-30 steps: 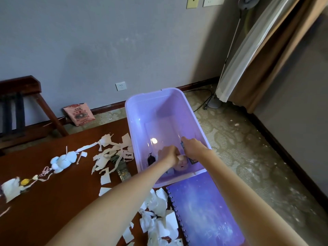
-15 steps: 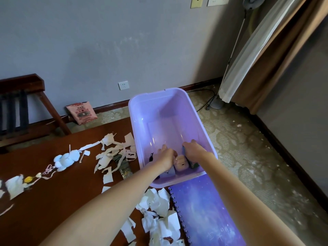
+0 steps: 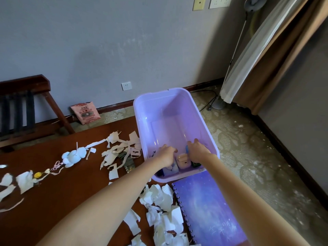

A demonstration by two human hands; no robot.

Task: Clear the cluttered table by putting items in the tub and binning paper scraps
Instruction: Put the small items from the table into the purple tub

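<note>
Tub (image 3: 136, 110): lilac plastic, sits on the right end of the table (image 3: 53, 192) with its far end overhanging the floor. Everything in it is bunched at the near end; the far half of its floor is bare.

Contents, left to right:
- small dark item (image 3: 154, 153) against the tub's left wall
- white card (image 3: 171, 168) with a necklace drawing
- cream case (image 3: 183, 161), just beside the card
- blue item (image 3: 186, 149), standing up behind the case
- green item (image 3: 195, 164) near the tub's right wall

Left hand (image 3: 166, 155): inside the tub, knuckles up, fingers curled down over the card end of the pile. Right hand (image 3: 197, 151): also inside, fingers curled, thumb side against the blue item. The case lies between the two hands. I see only the backs of both hands from the head cam, so I can't tell whether either one grips anything.

Still on the table: a blue plush toy (image 3: 73, 156) well left of the tub, paper scraps (image 3: 120, 150) just left of the tub's wall, more scraps (image 3: 159, 210) in front of the tub's near end, and a purple spiral notebook (image 3: 209, 210) in front of the tub's right corner.
</note>
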